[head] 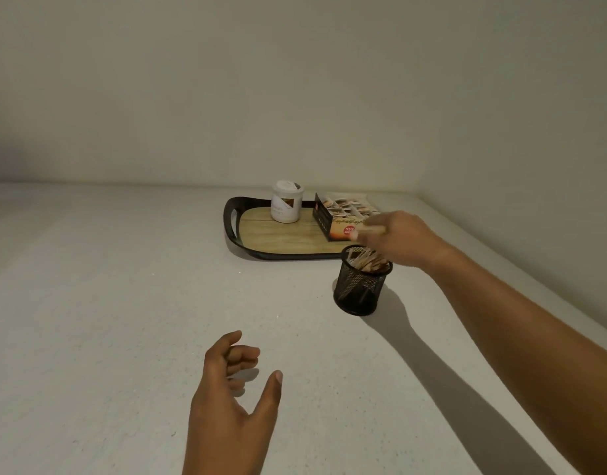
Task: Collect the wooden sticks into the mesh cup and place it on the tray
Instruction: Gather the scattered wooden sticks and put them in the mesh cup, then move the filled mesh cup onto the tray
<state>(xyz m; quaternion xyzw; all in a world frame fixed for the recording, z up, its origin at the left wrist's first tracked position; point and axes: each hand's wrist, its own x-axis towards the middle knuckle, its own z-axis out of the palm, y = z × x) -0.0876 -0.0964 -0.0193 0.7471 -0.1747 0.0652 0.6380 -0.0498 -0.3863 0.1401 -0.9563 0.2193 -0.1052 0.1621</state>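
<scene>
- The right hand [398, 240] reaches forward with the arm stretched out from the lower right, fingers pinched around a wooden stick [370, 230] held nearly level just above the mesh cup [362, 286].
- The left hand [233, 389] hovers low over the table near the bottom of the view, palm turned inward, fingers loosely curled and thumb spread apart; it holds nothing.
- The black mesh cup stands upright on the table, directly beneath the right hand's fingers and well ahead and to the right of the left hand. Other wooden sticks [367, 260] lean inside it, their tips showing above the rim.
- The cup sits just in front of the tray [233, 231], not on it.
- The tray has a black rim and wood-look floor; a white lidded jar [287, 202] and a printed card stand [339, 217] rest on it.
- The table [106, 303] is a pale speckled surface, meeting a plain off-white wall [295, 80] behind and at right.
</scene>
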